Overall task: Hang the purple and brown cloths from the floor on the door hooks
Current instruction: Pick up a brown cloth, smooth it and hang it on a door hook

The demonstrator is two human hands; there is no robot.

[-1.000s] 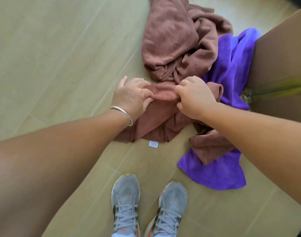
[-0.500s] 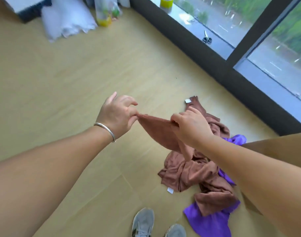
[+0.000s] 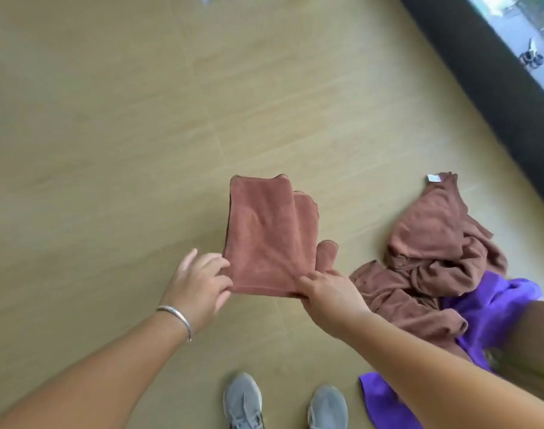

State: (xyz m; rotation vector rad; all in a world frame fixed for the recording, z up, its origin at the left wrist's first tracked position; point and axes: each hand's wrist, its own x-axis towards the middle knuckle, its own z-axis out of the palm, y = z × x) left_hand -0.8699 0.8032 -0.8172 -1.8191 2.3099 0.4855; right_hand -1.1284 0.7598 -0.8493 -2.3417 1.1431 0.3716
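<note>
Both your left hand (image 3: pixel 199 286) and right hand (image 3: pixel 329 294) pinch a brown cloth (image 3: pixel 264 239) in their fingers, above the floor (image 3: pixel 109 150).

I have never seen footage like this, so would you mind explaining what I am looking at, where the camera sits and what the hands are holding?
There is no machine here: a person wears a wide-angle camera on the head, looking down at their own arms. The left hand, with a bracelet on its wrist, and the right hand each pinch the near edge of a brown cloth, holding it up above the wooden floor. More brown cloths lie crumpled on the floor to the right, over a purple cloth. The person's grey shoes show at the bottom. No door hooks are in view.
</note>
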